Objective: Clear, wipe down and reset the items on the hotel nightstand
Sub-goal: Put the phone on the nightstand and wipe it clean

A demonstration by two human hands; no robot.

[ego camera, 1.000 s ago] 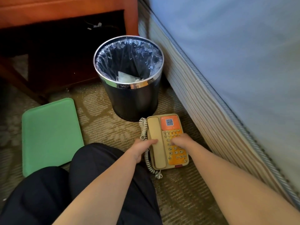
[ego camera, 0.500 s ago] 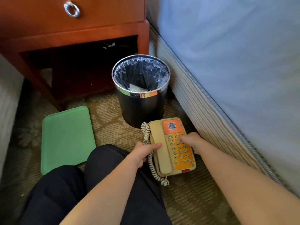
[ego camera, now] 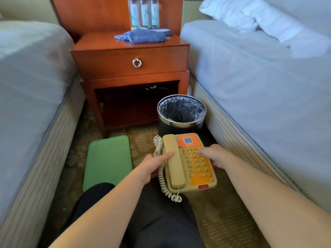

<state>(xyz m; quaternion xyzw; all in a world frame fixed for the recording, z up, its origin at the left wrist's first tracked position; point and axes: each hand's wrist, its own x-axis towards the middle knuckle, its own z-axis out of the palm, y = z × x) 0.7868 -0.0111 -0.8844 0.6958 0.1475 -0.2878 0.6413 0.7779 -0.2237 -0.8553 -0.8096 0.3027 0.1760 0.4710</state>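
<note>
On patterned carpet before the wooden nightstand, left hand and right hand fingers grasp a beige telephone with QR-code sticker.

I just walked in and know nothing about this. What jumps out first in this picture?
The beige and orange telephone stands out, held at both sides by the left hand and right hand, low between two beds. A green tray lies on the carpet to its left, a lined waste bin just behind it. On the wooden nightstand sit a blue cloth and three bottles.
</note>
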